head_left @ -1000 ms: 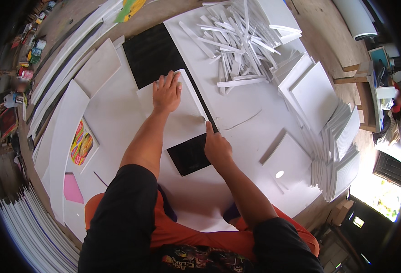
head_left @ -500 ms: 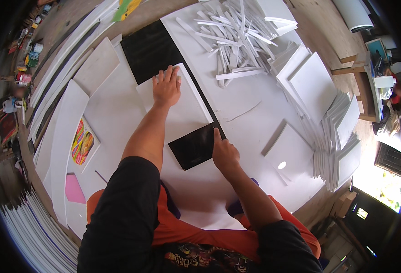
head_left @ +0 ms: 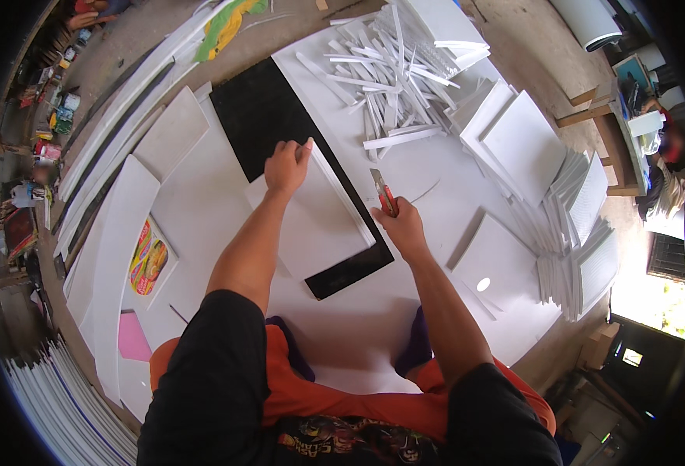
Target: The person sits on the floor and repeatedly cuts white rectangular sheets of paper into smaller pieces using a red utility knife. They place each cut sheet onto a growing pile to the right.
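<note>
My left hand is closed on the far corner of a white board, its fingers curled at the edge. This board lies over part of a long black strip, which shows beyond it, along its right edge and at its near end. Just right of the strip, my right hand grips a utility knife with a red handle. The knife's blade points away from me, apart from the board. Beneath everything lies a large white sheet, on which my feet rest.
Thin white offcuts are heaped at the far side. Stacked white panels stand along the right, with a single white panel nearer. Leftward lie long white strips, a colourful printed piece and a pink piece.
The white board has come nearer me, covering more of the black strip's near part. My left hand has gone from lying flat to gripping the corner. My right hand has lifted off with the knife.
</note>
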{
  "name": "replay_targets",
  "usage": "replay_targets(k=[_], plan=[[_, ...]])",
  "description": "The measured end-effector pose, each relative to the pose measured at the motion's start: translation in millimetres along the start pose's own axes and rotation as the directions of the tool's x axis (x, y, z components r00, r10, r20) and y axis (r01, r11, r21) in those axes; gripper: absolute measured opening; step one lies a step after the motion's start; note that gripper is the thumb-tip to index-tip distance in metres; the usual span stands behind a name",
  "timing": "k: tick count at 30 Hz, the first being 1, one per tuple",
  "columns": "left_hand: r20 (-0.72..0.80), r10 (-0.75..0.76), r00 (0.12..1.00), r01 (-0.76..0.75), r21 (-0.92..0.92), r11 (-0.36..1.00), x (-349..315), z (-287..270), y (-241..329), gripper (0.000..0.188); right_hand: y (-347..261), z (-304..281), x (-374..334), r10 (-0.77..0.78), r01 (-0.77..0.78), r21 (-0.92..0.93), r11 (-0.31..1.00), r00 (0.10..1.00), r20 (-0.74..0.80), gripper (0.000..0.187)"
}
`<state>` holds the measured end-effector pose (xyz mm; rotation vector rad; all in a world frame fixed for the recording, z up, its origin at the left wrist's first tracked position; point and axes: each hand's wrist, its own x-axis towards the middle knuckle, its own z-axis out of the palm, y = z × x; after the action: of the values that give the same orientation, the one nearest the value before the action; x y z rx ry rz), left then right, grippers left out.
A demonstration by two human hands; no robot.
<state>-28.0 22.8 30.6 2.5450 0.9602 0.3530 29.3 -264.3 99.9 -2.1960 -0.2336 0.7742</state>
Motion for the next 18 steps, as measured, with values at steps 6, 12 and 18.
replay_targets(k=[6, 12, 18], plan=[[-0.010, 0.068, 0.998, -0.069, -0.211, 0.975, -18, -39, 40, 0.050, -46, 27, 18, -0.028, 0.029, 0.093, 0.995, 1.000, -0.005, 0.057], [0.012, 0.013, 1.000, -0.007, -0.437, 0.899, -16, -68, 51, 0.052, -62, 35, 37, -0.217, 0.050, 0.500, 0.865, 0.935, 0.282, 0.035], [0.057, -0.036, 0.998, 0.067, -0.758, 0.649, -15, -60, 36, 0.056, -71, 41, 37, -0.266, -0.153, 0.709, 0.689, 0.856, 0.443, 0.026]])
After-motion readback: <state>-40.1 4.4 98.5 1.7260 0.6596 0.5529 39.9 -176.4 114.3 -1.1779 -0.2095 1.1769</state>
